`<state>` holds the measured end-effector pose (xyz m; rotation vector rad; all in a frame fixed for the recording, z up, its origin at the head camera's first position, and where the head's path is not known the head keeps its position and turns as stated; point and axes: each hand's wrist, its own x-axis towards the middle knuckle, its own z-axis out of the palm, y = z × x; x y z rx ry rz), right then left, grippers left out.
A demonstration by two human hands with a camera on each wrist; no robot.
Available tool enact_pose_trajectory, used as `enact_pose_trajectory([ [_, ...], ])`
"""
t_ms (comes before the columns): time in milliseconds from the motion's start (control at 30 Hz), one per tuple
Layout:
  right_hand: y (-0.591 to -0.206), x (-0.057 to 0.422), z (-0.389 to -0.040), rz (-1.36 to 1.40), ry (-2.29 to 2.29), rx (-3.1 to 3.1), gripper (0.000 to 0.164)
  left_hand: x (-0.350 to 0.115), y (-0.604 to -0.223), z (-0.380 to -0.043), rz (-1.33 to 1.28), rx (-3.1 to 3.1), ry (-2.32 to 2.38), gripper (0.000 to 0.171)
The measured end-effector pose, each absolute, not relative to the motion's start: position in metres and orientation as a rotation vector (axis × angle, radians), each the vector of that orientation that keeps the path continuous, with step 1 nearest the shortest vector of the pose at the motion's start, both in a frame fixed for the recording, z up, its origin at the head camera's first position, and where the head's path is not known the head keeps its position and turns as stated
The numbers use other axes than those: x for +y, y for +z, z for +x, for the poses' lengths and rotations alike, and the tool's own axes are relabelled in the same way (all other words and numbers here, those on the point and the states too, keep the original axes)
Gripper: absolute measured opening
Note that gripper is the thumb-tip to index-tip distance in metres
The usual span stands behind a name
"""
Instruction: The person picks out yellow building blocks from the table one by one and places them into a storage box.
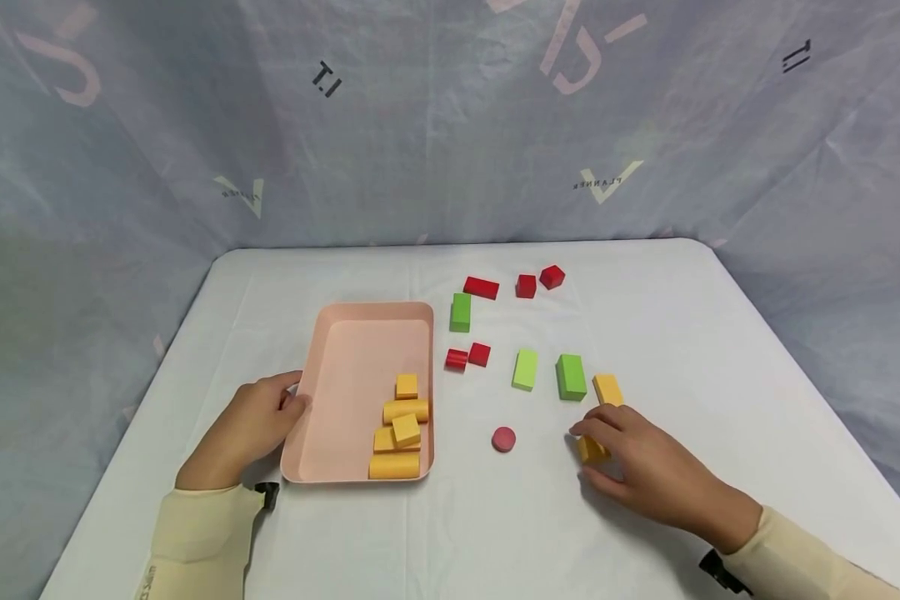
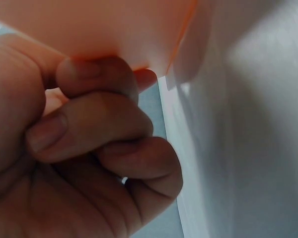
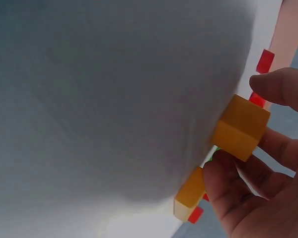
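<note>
My left hand (image 1: 258, 421) pinches the left wall of a pink tray (image 1: 375, 311); in the left wrist view its fingers (image 2: 97, 119) curl under the tray's edge (image 2: 114, 29). Several yellow blocks, among them a cylinder (image 1: 394, 466) and a cube (image 1: 407, 385), lie along the tray's right side. Over to the right, my right hand (image 1: 656, 467) is around a yellow block (image 1: 592, 450) on the table. In the right wrist view, the thumb stands apart from this block (image 3: 242, 124), with the other fingers spread close around it. Another yellow block (image 1: 607, 389) lies just beyond the knuckles.
Green blocks (image 1: 572, 377) (image 1: 461, 312) and a light green one (image 1: 525, 370) lie between tray and right hand. Nearer me is a red disc (image 1: 504, 439). A red cylinder (image 1: 456, 360) and red square (image 1: 479, 354) sit beside the tray; more red blocks (image 1: 482, 288) lie farther back.
</note>
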<state>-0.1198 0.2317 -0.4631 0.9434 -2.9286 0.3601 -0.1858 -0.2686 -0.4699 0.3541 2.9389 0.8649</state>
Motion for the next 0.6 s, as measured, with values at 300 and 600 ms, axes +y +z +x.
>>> enact_pose_trajectory([
  [300, -0.4669, 0.2323, -0.1179, 0.893, 0.326, -2.945, 0.044, -0.269, -0.4699, -0.1868, 0.366, 2.941, 0.875, 0.023],
  [600, -0.4657, 0.229, -0.1152, 0.864, 0.31, -2.96, 0.044, -0.2697, -0.4706, -0.1839, 0.378, 2.946, 0.884, 0.018],
])
